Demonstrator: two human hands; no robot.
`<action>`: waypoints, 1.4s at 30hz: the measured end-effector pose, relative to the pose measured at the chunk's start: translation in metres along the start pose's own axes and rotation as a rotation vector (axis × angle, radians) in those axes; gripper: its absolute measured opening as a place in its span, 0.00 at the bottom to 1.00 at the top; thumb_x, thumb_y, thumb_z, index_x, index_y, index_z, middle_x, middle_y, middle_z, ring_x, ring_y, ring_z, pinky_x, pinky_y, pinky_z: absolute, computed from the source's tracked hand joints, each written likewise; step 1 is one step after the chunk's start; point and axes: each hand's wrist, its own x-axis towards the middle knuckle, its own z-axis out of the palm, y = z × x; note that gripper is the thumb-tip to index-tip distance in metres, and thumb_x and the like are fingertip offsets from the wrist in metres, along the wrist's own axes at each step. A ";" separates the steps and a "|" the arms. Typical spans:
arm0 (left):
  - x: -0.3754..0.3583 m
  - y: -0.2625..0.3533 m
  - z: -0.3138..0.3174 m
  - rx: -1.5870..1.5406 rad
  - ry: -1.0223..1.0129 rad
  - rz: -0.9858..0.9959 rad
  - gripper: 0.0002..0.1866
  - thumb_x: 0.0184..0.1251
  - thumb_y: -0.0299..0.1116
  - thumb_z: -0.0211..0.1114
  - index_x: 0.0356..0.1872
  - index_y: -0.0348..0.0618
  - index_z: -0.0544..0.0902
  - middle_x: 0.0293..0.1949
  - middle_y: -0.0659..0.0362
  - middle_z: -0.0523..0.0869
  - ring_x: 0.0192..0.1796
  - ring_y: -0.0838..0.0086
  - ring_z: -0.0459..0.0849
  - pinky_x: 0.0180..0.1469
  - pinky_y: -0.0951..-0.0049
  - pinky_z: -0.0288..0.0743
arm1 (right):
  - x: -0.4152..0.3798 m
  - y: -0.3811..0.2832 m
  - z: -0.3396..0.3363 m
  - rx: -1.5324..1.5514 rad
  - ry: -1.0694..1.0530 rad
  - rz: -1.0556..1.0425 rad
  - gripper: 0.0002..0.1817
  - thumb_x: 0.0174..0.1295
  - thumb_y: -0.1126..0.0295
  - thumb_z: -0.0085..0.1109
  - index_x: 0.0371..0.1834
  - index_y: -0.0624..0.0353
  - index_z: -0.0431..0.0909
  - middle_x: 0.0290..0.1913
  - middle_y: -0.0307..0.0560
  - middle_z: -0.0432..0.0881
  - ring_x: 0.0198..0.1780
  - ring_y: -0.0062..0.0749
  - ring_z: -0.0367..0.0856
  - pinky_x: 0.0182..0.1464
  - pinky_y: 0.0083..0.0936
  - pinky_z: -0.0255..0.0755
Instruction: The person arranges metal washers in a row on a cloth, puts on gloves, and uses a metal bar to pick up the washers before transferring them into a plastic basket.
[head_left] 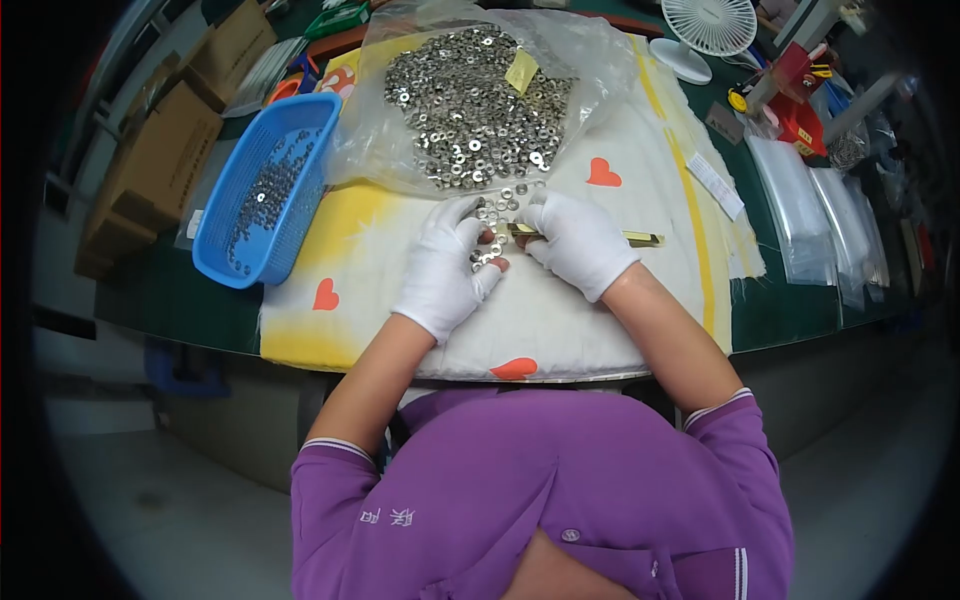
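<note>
Small round metal parts (492, 222) lie on the white padded cloth (560, 325) between my two gloved hands. My left hand (447, 262) rests at their left side, fingers curved and apart, bare fingertips touching some of them. On their right, my right hand (575, 238) is closed around a thin dark and yellowish tool (643, 239), whose tip points left toward the parts. Just above my hands, a large pile of similar metal parts (480, 110) lies on a clear plastic bag (375, 150), with a yellow paper slip (521, 72) on top.
A blue basket (212, 225) with some metal parts stands at the left, near cardboard boxes (165, 155). To the right lie a paper slip (714, 186) and clear plastic bags (795, 205). A white fan (709, 25) and a red bin (798, 122) are at the back right.
</note>
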 end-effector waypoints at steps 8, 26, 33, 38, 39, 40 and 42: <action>-0.002 -0.005 0.008 0.010 0.133 0.065 0.12 0.49 0.28 0.68 0.34 0.37 0.78 0.56 0.46 0.74 0.58 0.51 0.72 0.60 0.60 0.68 | -0.001 -0.011 -0.002 0.066 0.004 0.142 0.09 0.54 0.72 0.59 0.38 0.60 0.80 0.39 0.54 0.78 0.43 0.49 0.78 0.45 0.37 0.72; -0.007 -0.016 0.003 0.006 0.154 0.166 0.08 0.51 0.28 0.66 0.33 0.38 0.80 0.51 0.49 0.79 0.54 0.53 0.76 0.56 0.60 0.71 | -0.006 -0.011 -0.004 0.095 -0.129 0.048 0.10 0.53 0.64 0.62 0.35 0.57 0.79 0.34 0.55 0.79 0.39 0.50 0.79 0.43 0.40 0.72; -0.020 -0.013 -0.005 0.008 0.090 0.026 0.11 0.51 0.29 0.66 0.36 0.38 0.80 0.55 0.46 0.76 0.57 0.52 0.74 0.59 0.60 0.69 | -0.002 -0.013 -0.009 0.220 -0.106 0.066 0.10 0.55 0.67 0.59 0.38 0.56 0.81 0.35 0.55 0.80 0.40 0.50 0.79 0.44 0.40 0.73; -0.021 -0.017 -0.008 0.082 0.104 0.022 0.13 0.50 0.29 0.67 0.38 0.37 0.79 0.56 0.46 0.75 0.57 0.52 0.74 0.59 0.60 0.69 | 0.018 -0.043 -0.025 0.055 -0.268 0.115 0.11 0.54 0.70 0.59 0.40 0.60 0.81 0.40 0.58 0.81 0.41 0.51 0.79 0.45 0.37 0.73; -0.021 -0.017 -0.009 0.112 0.128 0.017 0.13 0.50 0.29 0.67 0.38 0.37 0.78 0.56 0.46 0.75 0.58 0.52 0.73 0.60 0.59 0.68 | 0.018 -0.044 -0.018 -0.006 -0.243 0.069 0.10 0.52 0.70 0.60 0.37 0.60 0.81 0.40 0.58 0.80 0.41 0.52 0.79 0.46 0.39 0.73; -0.024 -0.019 -0.010 0.114 0.133 0.018 0.13 0.50 0.29 0.67 0.38 0.37 0.78 0.56 0.46 0.75 0.58 0.52 0.73 0.60 0.59 0.68 | 0.017 -0.046 -0.011 -0.008 -0.240 0.065 0.10 0.52 0.70 0.60 0.37 0.60 0.81 0.40 0.58 0.80 0.41 0.52 0.79 0.46 0.39 0.73; -0.030 -0.025 -0.010 0.036 0.147 0.012 0.14 0.50 0.29 0.66 0.39 0.37 0.77 0.57 0.46 0.74 0.59 0.51 0.72 0.62 0.59 0.67 | 0.013 -0.049 0.000 -0.007 -0.162 0.083 0.10 0.51 0.69 0.61 0.36 0.59 0.80 0.39 0.58 0.78 0.41 0.52 0.79 0.46 0.40 0.73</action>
